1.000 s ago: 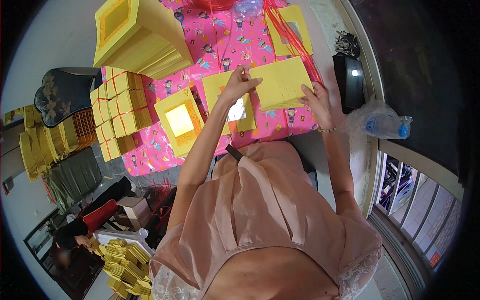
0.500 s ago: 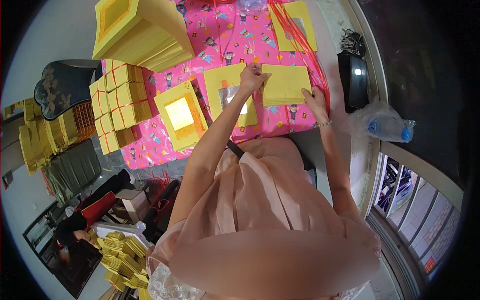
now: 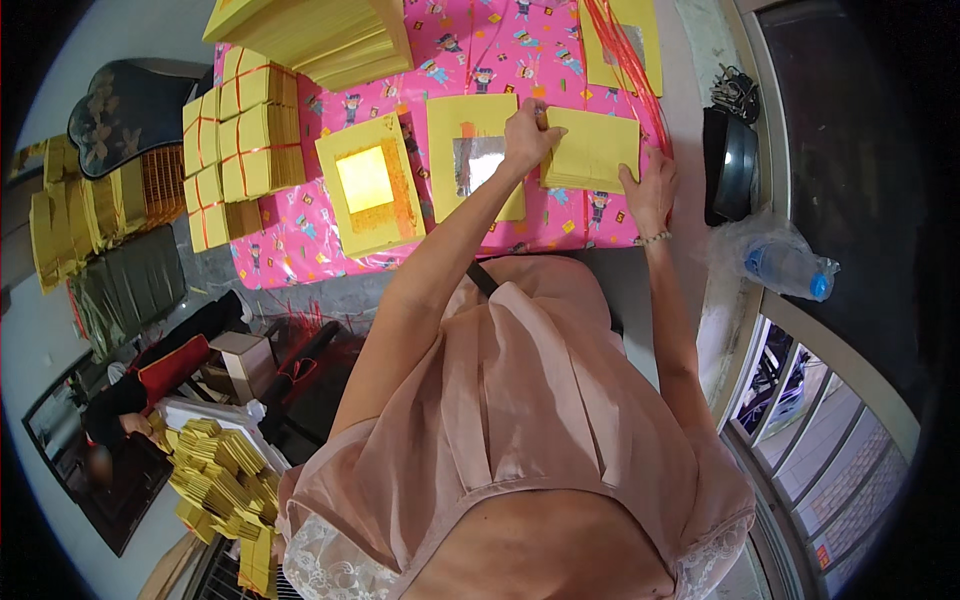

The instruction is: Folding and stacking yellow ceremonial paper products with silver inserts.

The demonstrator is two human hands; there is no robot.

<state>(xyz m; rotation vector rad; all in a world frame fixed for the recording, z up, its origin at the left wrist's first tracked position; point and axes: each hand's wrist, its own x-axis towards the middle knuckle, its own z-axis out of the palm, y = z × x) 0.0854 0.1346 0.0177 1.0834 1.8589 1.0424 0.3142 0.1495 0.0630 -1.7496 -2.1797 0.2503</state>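
My left hand (image 3: pixel 530 135) grips the upper left corner of a stack of yellow paper sheets (image 3: pixel 597 148), its thumb lying on the top sheet. My right hand (image 3: pixel 654 188) is at the stack's right side, thumb at the lower right corner and fingers spread apart from it, close to a bundle of red plastic strips (image 3: pixel 632 62). Left of the stack, partly behind my left forearm, lies yellow paper with a silver square (image 3: pixel 462 165). Farther left is another yellow pile (image 3: pixel 400 225) with a shiny gold square and orange border.
A pink patterned cloth (image 3: pixel 480 60) covers the table. Tall yellow paper (image 3: pixel 350 50) stands at the back, with tied yellow bundles (image 3: pixel 262 150) at left. A plastic bottle (image 3: pixel 780 268) in a clear bag is at right. Someone in black (image 3: pixel 115 410) is at lower left.
The view has shifted, so the table sits higher. My right hand's fingers have opened away from the stack's corner and moved toward the red strips. My left hand keeps its hold.
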